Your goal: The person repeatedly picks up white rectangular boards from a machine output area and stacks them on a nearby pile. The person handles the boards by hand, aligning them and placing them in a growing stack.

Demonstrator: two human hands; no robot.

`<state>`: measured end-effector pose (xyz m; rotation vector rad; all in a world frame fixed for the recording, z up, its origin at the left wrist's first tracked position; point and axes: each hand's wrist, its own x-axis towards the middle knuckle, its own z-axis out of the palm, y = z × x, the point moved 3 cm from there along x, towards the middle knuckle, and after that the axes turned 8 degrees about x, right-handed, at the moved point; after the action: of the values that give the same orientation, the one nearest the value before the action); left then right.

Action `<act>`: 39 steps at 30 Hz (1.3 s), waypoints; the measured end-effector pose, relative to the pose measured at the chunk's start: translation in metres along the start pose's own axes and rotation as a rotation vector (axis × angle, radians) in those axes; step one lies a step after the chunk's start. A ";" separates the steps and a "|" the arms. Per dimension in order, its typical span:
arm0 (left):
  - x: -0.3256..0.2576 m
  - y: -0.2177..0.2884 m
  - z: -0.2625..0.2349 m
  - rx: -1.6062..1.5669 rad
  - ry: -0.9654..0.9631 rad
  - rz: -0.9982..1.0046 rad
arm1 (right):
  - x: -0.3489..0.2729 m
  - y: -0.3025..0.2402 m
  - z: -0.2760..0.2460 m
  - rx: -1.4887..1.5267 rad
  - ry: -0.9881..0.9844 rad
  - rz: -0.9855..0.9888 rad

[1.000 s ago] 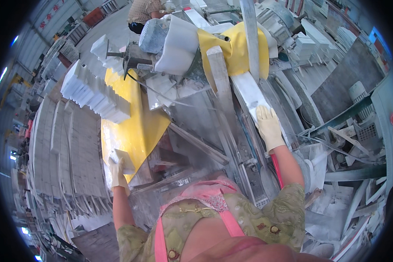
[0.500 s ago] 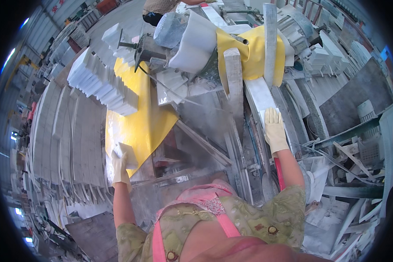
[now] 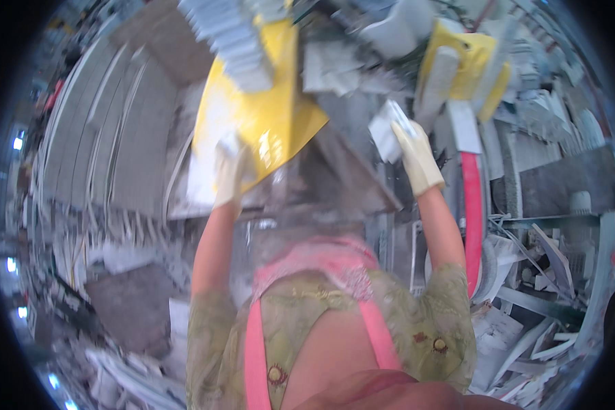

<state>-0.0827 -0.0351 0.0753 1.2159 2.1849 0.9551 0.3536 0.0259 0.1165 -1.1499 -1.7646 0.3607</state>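
My right hand (image 3: 419, 158), in a cream rubber glove, grips a flat white stone tile (image 3: 387, 134) by its right edge, raised off the rail. Over the near end of a yellow sheet (image 3: 280, 130) is my gloved left hand (image 3: 232, 172), smeared by motion. Its fingers are closed round a small white tile (image 3: 229, 145). To the right of my right hand, another white tile (image 3: 465, 130) lies on a narrow rail with a red belt (image 3: 471, 225) running toward me.
A stack of white tiles (image 3: 242, 61) stands on the yellow sheet's far part. Long grey slabs (image 3: 116, 123) lean at the left. A yellow flap (image 3: 471, 58) hangs over the rail's far end, beside an upright grey post (image 3: 437, 85). Stone offcuts fill a frame (image 3: 581, 225) at right.
My right hand has come off the rail and moved left, now holding a tile up. The view has swung left, and more red belt shows. My left hand stays over the yellow sheet.
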 end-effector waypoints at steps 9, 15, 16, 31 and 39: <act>-0.007 0.024 -0.011 -0.122 -0.003 0.023 | -0.016 -0.151 0.269 0.633 -0.268 0.527; 0.002 0.011 -0.009 -0.114 -0.163 -0.099 | -0.032 -0.147 0.297 0.945 -0.424 0.448; 0.003 0.011 -0.009 -0.073 -0.163 -0.098 | -0.036 -0.146 0.294 0.962 -0.424 0.454; -0.003 0.023 -0.009 -0.018 -0.103 -0.084 | -0.072 -0.027 0.111 0.386 -0.025 0.492; -0.001 0.018 -0.006 0.005 -0.050 -0.058 | -0.169 0.065 -0.098 -0.873 0.225 0.653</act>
<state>-0.0766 -0.0312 0.0926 1.1596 2.1727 0.8868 0.4862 -0.1042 0.0274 -2.2934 -1.3049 -0.2057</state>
